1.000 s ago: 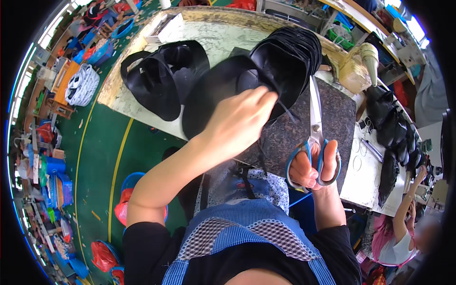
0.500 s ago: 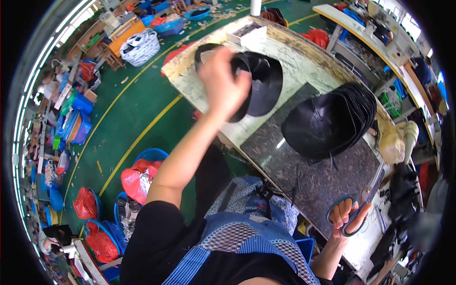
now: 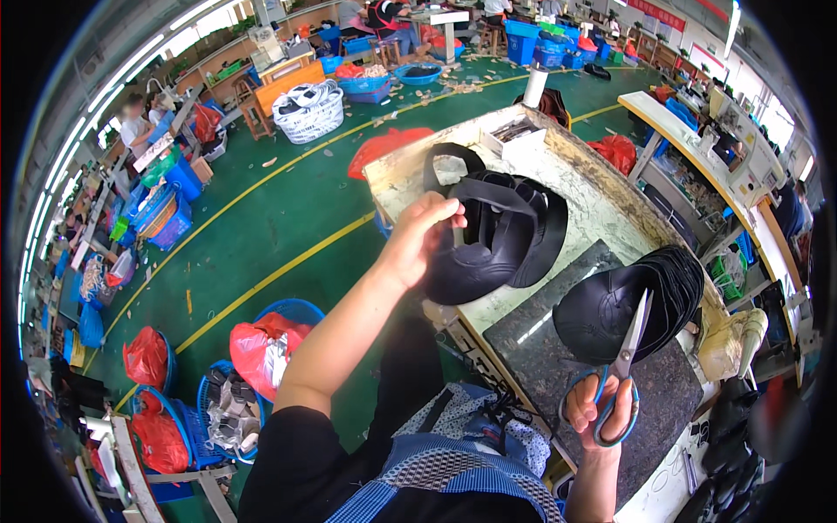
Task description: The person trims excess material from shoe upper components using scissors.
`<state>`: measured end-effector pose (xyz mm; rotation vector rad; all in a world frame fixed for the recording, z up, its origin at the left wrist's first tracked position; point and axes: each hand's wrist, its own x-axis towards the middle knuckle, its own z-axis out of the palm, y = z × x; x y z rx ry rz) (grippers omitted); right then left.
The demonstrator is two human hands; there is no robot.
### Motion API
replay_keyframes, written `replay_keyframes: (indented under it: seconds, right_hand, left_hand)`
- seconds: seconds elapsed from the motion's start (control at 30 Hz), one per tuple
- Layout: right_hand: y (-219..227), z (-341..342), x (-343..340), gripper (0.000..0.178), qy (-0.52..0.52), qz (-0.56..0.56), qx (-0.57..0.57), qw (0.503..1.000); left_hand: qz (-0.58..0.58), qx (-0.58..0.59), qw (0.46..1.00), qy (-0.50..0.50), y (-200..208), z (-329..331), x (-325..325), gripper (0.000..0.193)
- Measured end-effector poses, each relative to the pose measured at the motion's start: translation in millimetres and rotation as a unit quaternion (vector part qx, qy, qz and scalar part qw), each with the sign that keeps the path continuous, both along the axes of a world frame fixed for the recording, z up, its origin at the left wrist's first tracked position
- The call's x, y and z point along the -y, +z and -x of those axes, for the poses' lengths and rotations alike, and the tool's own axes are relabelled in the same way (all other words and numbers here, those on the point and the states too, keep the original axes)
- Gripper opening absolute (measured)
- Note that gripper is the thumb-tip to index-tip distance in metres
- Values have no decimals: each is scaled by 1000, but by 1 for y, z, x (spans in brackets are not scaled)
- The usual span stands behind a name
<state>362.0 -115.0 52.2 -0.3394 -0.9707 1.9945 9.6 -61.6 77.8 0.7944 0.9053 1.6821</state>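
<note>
Honestly, my left hand (image 3: 423, 235) pinches a black cap (image 3: 488, 248) over the table (image 3: 602, 209) edge; it could slip off. My right hand (image 3: 600, 417) grips scissors (image 3: 623, 366), blades near the stack (image 3: 636, 301).

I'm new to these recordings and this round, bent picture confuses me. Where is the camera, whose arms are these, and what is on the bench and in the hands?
There is no machine here: a person works with bare hands. The camera sits on the person's head and looks down through a fisheye lens, so straight edges bend and the forearms enter from below. The left hand grips the edge of a black cap that lies on a pile of black caps at the left part of the workbench. The right hand holds blue-handled scissors, blades pointing up and away. Beside the blades, a second stack of caps rests on a dark mat. A small white box stands at the bench's far end. Around it is a green workshop floor with baskets and red bags.
</note>
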Motion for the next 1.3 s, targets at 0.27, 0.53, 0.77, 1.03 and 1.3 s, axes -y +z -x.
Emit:
replay_keyframes:
  seconds: [0.27,0.53,0.77,1.03,1.3]
  right_hand:
    - [22,38,-5,77,129,-105,60,984]
    - [0,35,-13,83,314,-38,69,946]
    - [-16,27,-14,92,390,43,-66,918]
    - [-23,11,-10,80,374,96,-12,922]
    - [-4,15,-11,73,330,80,-13,941]
  left_hand:
    - [-107,-29,991,-70,8,-51,24,33]
    - [-103,-159,964,-188,4,-73,41,38]
    - [-80,-124,949,-279,6,-78,46,50]
    - [-98,-227,920,-303,-3,-78,43,49]
    - [-203,-369,868,-264,2,-87,41,37]
